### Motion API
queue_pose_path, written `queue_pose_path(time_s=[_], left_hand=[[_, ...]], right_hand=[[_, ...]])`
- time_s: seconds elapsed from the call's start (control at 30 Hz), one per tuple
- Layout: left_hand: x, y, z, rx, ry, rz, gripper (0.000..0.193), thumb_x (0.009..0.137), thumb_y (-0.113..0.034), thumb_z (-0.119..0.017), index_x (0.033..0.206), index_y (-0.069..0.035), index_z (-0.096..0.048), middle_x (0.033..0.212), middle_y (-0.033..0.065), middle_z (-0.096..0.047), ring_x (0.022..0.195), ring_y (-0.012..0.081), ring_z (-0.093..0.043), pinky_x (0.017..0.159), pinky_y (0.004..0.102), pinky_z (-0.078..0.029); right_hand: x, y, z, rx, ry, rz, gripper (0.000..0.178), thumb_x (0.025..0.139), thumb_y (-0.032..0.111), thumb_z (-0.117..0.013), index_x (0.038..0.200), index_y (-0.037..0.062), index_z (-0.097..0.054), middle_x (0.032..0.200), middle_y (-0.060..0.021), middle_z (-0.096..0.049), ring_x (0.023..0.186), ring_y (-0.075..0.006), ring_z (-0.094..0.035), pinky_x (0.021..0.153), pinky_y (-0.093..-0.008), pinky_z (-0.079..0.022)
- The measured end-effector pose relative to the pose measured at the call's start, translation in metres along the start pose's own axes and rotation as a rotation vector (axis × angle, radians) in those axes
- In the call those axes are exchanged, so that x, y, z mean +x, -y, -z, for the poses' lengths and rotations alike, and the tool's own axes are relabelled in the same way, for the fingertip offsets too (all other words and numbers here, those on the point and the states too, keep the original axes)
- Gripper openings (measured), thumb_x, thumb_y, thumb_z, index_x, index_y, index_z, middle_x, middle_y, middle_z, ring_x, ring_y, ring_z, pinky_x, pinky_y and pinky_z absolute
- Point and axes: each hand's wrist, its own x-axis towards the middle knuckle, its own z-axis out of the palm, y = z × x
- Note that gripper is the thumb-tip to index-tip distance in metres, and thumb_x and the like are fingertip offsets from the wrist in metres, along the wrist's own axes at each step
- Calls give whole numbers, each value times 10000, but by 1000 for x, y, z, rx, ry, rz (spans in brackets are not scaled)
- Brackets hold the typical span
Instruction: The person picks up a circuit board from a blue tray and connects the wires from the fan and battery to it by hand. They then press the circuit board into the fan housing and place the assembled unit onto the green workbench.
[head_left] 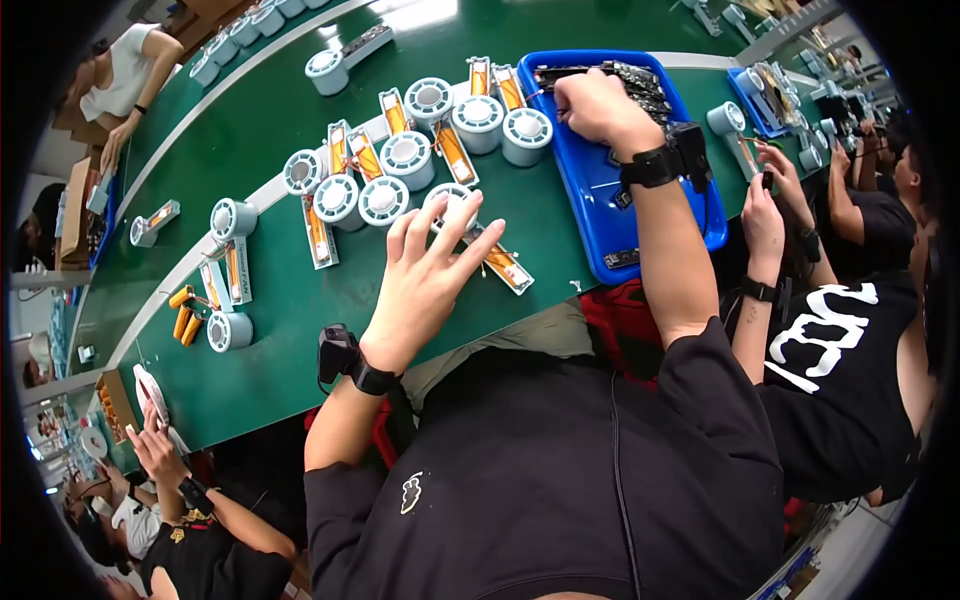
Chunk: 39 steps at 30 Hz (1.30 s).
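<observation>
My left hand point(425, 265) is open, fingers spread, over a light blue handheld fan point(508, 268). That fan's round head is partly hidden by the fingers, and its opened handle shows an orange battery and wires. I cannot tell whether the fingertips touch it. My right hand point(603, 108) is closed at the far left part of a blue tray point(592, 225), beside dark circuit boards point(645, 85). Its fingers are bent together, and what they hold, if anything, is hidden. Thin wires show by the fingertips, next to another fan point(527, 135).
Several opened fans point(383, 200) crowd the green table point(290, 375) ahead of my left hand. Loose orange batteries point(186, 318) lie at the left. Co-workers sit on both sides; one person's hands point(770, 205) hold a fan just right of the tray. Another blue tray point(757, 105) stands beyond.
</observation>
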Motion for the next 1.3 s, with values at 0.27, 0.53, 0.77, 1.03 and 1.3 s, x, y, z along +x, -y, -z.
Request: queue_pose_path(time_s=[0.27, 0.53, 0.77, 1.03, 1.3], left_hand=[[-30, -14, 25, -686, -411, 376, 634, 760, 80, -748, 1355, -67, -585, 1227, 146, -643, 1081, 305, -642, 888, 408, -536], [-55, -29, -1, -1088, -124, 627, 405, 998, 19, -579, 1396, -14, -510, 985, 93, -613, 774, 133, -583, 690, 257, -493], [-49, -38, -23, -1633, -204, 845, 345, 1078, -78, -485, 1422, -57, -475, 923, 38, -566, 635, 66, -438, 593, 201, -391], [-41, -40, -21, -1597, -242, 889, 302, 1076, -101, -501, 1369, -35, -527, 938, 7, -583, 707, 55, -530, 627, 217, -447], [-46, -31, -19, -1532, -94, 859, 306, 1087, -119, -496, 1372, -9, -528, 1003, 54, -624, 693, 72, -526, 625, 225, -453]], right_hand=[[-111, 96, 22, 1150, -511, 436, 180, 859, -143, -631, 970, -1, -631, 931, -82, -674, 843, -218, -647, 741, -327, -521], [-139, 123, -11, 909, -270, 568, 224, 839, -118, -705, 1030, -7, -670, 1038, -131, -705, 872, -220, -657, 771, -343, -538], [-133, 142, -62, 1236, -296, 280, 190, 836, -64, -769, 1015, -15, -730, 960, -140, -730, 769, -186, -694, 667, -286, -550], [-136, 163, -52, 1082, -436, 292, 140, 852, -82, -736, 978, -19, -730, 865, -128, -718, 736, -215, -717, 622, -295, -562], [-132, 161, -41, 835, -450, 391, 107, 831, -77, -736, 910, -15, -701, 846, -127, -694, 720, -261, -711, 609, -316, -562]])
